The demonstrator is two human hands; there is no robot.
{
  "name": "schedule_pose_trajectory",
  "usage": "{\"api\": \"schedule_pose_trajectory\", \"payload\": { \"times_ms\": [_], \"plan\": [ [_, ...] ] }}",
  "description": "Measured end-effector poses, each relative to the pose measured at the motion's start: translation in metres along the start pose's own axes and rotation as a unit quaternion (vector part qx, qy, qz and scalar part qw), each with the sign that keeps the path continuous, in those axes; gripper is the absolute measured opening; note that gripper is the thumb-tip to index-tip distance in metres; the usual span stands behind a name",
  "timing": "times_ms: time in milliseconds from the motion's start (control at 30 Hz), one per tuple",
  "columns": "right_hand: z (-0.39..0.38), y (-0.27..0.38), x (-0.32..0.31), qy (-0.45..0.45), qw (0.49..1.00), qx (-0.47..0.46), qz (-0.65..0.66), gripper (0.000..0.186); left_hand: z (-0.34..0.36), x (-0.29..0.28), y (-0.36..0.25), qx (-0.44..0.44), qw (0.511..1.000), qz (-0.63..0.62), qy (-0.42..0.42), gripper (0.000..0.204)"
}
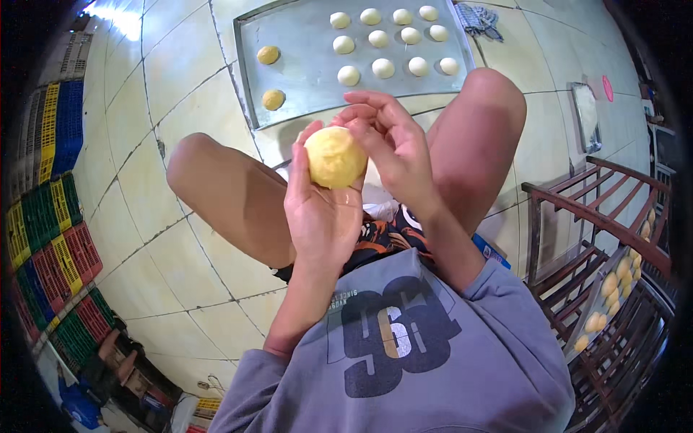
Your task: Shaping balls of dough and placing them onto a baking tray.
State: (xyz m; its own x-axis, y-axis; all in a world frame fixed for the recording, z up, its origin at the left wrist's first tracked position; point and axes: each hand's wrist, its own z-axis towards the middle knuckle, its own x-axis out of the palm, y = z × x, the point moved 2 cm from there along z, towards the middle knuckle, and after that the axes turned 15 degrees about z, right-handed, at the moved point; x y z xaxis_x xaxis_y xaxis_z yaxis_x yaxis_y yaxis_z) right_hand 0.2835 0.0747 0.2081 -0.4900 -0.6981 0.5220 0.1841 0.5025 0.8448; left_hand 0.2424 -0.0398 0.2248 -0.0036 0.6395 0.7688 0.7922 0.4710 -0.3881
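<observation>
A round yellow dough ball (pixel 335 158) with a slightly rough surface rests in my left hand (pixel 321 209), whose palm is turned up and whose fingers curl around its left side. Close against the ball's right edge is my right hand (pixel 395 148). Its fingers are bent and apart, with the thumb beside the ball; whether it touches the ball I cannot tell. Beyond my hands, a metal tray (pixel 303 43) lies on the floor. On it sit several smooth white dough balls (pixel 382 68) in rows at the right, and two yellow-brown balls (pixel 273 99) at the left.
A checked cloth (pixel 478 20) lies by the tray's right corner. Farther right are a shallow container of white stuff (pixel 586 115) and a dark red rack (pixel 592 209), which holds a tray of baked-looking buns (pixel 612 289). Colourful plastic crates (pixel 54 144) line the left side.
</observation>
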Motion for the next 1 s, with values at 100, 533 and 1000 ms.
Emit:
{"api": "schedule_pose_trajectory", "payload": {
  "times_ms": [100,533,1000],
  "plan": [
    [0.008,0.010,-0.006,0.044,0.998,0.045,-0.027,0.035,0.003,-0.009,-0.002,0.006,0.996,0.066,0.062,0.038],
    [0.016,-0.002,-0.023,0.319,0.883,-0.023,-0.344,0.063,0.028,-0.031,-0.012,-0.136,0.959,0.246,-0.029,0.064],
    [0.314,-0.192,-0.058,0.068,0.893,-0.047,-0.441,0.049,-0.033,0.041,-0.039,0.106,0.619,0.771,-0.107,0.052]
  ]
}}
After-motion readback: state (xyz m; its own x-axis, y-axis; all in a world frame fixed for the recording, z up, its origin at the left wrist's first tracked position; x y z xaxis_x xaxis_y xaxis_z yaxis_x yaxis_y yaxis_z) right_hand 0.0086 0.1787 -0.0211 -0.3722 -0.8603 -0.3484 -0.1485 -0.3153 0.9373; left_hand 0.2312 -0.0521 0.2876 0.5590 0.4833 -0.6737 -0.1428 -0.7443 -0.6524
